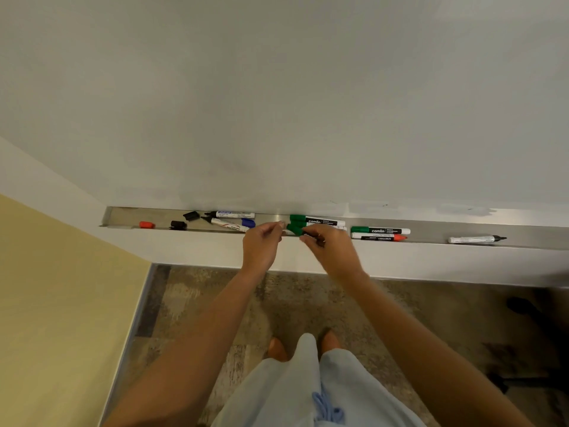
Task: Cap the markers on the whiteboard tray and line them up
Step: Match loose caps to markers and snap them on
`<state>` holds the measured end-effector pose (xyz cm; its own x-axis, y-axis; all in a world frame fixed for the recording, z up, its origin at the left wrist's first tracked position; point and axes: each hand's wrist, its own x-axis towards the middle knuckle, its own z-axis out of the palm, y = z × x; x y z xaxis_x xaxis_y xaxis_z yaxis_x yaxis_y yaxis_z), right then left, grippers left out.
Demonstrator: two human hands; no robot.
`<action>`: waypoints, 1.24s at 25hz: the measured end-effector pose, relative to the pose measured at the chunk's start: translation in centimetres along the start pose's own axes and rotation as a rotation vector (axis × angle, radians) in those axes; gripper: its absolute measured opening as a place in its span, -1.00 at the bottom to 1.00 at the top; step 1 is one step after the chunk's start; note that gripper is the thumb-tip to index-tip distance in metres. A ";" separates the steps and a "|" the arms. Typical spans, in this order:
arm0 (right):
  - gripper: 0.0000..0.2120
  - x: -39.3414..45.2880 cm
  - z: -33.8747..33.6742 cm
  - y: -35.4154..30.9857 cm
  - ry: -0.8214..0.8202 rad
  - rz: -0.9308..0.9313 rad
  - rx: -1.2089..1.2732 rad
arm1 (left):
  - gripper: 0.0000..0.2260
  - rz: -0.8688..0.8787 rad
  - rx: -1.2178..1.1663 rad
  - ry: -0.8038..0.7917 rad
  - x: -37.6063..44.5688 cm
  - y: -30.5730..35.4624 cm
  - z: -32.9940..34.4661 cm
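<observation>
While the left hand [261, 245] hovers at the tray [523, 234] edge, fingers curled together on nothing visible, the right hand [326, 246] pinches a green marker [294, 228], white-barrelled and capped, lying mid-tray beside another green marker [317, 220].

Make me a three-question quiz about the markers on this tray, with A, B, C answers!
1. Where does the loose red cap lie on the tray?
A. near its left end
B. in the middle
C. near its right end

2. What colour is the cap of the marker by the right hand?
A. blue
B. green
C. red

3. How is the marker farthest right?
A. capped
B. uncapped
C. standing upright

Answers:
1 A, it lies left of the black caps.
2 B, its cap looks green.
3 B, its dark tip shows bare.
</observation>
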<state>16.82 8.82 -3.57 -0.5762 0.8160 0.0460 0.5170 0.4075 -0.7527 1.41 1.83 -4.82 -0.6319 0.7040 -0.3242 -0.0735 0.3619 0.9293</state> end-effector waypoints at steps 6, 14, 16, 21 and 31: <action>-0.86 0.0 -7.0 9.6 0.257 -0.249 -0.595 | -0.84 -0.024 0.150 0.314 -0.6 -2.5 -0.5; -0.74 0.8 -6.9 13.1 0.298 -0.329 -0.597 | -0.83 0.050 0.216 0.340 -0.5 -3.3 -0.3; -0.73 0.7 -6.8 13.1 0.318 -0.283 -0.553 | -0.81 0.060 0.207 0.369 -0.4 -3.4 -0.5; -0.89 -0.3 -7.3 13.6 0.350 -0.159 -0.365 | -0.82 0.029 0.201 0.449 0.4 -3.5 -2.1; -0.76 -1.0 -7.5 13.7 0.111 -0.104 -0.531 | -0.82 0.046 0.186 0.463 0.9 -2.8 -2.7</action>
<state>29.23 16.63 -9.00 -0.5858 0.7871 0.1932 0.7259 0.6156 -0.3068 -0.99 -0.18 -7.25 -0.9105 0.3918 -0.1322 0.0745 0.4698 0.8796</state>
